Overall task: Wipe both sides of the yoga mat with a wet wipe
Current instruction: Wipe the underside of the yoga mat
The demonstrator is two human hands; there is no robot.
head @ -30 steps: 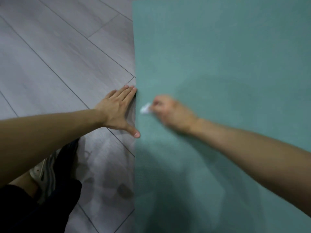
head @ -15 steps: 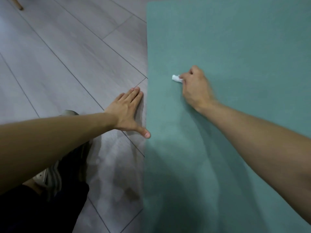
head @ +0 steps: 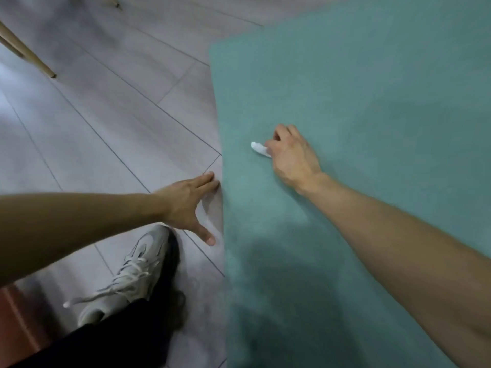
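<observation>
**Wet wipe held against the upper face of the yoga mat**

The teal yoga mat lies flat on the grey plank floor, filling the right of the head view. The right hand rests on the mat near its left edge, its grip curled closed around a bunched white wet wipe, which protrudes to the left and touches the mat surface. The left hand lies flat on the floor just beside the mat's left edge, fingers straight and thumb spread, holding nothing. A pale laced sneaker stands below that hand. A wooden furniture leg crosses the upper left corner.
</observation>
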